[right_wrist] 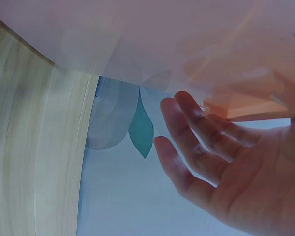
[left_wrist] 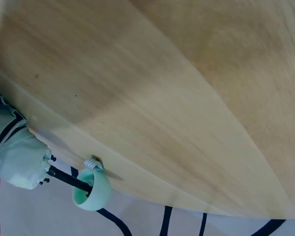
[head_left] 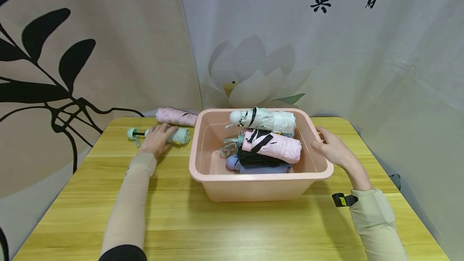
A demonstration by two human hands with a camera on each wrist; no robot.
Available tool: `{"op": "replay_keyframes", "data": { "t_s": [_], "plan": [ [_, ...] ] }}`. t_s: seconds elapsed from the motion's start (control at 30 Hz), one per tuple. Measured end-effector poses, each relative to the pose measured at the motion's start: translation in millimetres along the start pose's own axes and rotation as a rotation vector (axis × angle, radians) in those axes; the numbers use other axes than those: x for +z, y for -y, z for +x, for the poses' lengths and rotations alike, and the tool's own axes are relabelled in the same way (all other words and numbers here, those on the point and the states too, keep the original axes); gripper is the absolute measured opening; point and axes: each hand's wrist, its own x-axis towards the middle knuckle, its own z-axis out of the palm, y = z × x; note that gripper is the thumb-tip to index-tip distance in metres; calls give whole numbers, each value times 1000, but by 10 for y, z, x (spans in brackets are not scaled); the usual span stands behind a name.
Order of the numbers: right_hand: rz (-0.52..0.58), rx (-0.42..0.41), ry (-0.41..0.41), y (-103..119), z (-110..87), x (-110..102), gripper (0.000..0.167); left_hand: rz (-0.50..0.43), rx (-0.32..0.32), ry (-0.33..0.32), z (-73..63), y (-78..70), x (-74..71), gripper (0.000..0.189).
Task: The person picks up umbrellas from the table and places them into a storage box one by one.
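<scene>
My left hand (head_left: 156, 141) holds a folded mint-green umbrella (head_left: 180, 136) across its middle, on the table's left side. Its mint cup-shaped handle (left_wrist: 92, 189) and black shaft (left_wrist: 66, 178) stick out beyond the hand. Behind it lies a rolled pink umbrella (head_left: 176, 116). My right hand (head_left: 335, 148) grips the right rim of a pink plastic basin (head_left: 239, 189), thumb over the edge, the other fingers (right_wrist: 199, 157) loosely bent outside below it. Inside the basin are a white umbrella (head_left: 274, 121), a pink one with black marks (head_left: 277, 148), a black one (head_left: 259, 158) and a blue one (head_left: 262, 168).
The basin stands on a yellow wooden table (head_left: 232, 233), near its back edge. Behind the table hangs a pale curtain (head_left: 145, 43) printed with a lotus and dark leaves. A black band (head_left: 344, 200) sits at my right wrist.
</scene>
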Motion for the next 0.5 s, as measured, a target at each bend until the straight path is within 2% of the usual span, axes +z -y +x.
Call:
{"op": "replay_keyframes", "data": {
  "t_s": [0.5],
  "plan": [
    [-1, -11, -4, -7, 5, 3, 57, 81, 0, -22, -71, -18, -5, 63]
  ]
}}
